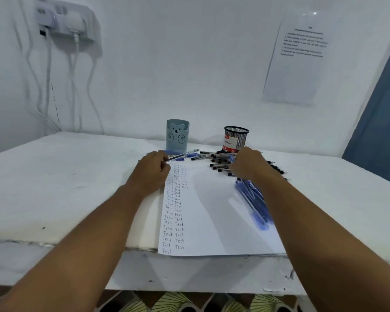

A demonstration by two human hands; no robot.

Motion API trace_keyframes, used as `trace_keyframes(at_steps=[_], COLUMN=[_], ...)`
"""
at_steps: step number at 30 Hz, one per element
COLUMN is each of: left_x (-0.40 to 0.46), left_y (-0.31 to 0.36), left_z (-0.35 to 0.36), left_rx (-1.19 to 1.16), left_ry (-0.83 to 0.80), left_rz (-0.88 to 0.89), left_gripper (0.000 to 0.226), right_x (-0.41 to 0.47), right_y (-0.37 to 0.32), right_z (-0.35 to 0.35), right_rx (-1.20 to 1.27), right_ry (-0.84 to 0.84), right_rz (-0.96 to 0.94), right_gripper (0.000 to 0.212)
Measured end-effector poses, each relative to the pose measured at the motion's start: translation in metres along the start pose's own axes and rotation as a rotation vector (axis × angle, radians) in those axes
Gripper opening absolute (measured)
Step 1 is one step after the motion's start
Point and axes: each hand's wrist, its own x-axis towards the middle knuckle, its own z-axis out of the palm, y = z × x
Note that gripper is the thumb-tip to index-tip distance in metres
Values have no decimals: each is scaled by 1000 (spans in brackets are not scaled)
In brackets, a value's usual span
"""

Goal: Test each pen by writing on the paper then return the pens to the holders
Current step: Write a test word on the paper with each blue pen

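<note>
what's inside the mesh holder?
No pens stick out above the mesh holder; a red-and-white label shows through the mesh. Its base is covered by the right hand and black pens.

place: plain workroom | white desk (54, 188) | wall chargers (63, 21)

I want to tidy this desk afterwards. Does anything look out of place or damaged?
Yes. The paper overhangs the table's front edge, which looks chipped. Pens lie loose: black pens by the mesh holder, blue pens on the sheet.
</note>
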Motion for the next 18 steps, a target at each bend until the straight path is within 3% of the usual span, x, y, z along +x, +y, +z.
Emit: trace_keyframes(at_steps=[4, 8, 10, 13, 15, 18], left_x=[0, -1, -1, -1, -1, 0], left_y=[2, 2, 2, 2, 0, -2], left_z=[-4, -6, -7, -6, -6, -4], left_rx=[-67, -92, -100, -94, -94, -92], left_ry=[19, 39, 43, 40, 33, 33], left_rz=[-13, -21, -17, -15, -18, -14], left_gripper=[17, 17, 16, 16, 18, 23], right_x=[-1, -4, -4, -3, -3, -3], right_y=[10, 13, 14, 15, 14, 8], right_z=[10, 16, 17, 18, 18, 18], right_rx=[-130, -150, -166, -218, -243, -231], right_ry=[-133, -111, -110, -98, -82, -62], right_rz=[9, -3, -7, -15, -2, -3], right_gripper=[21, 36, 32, 6, 22, 18])
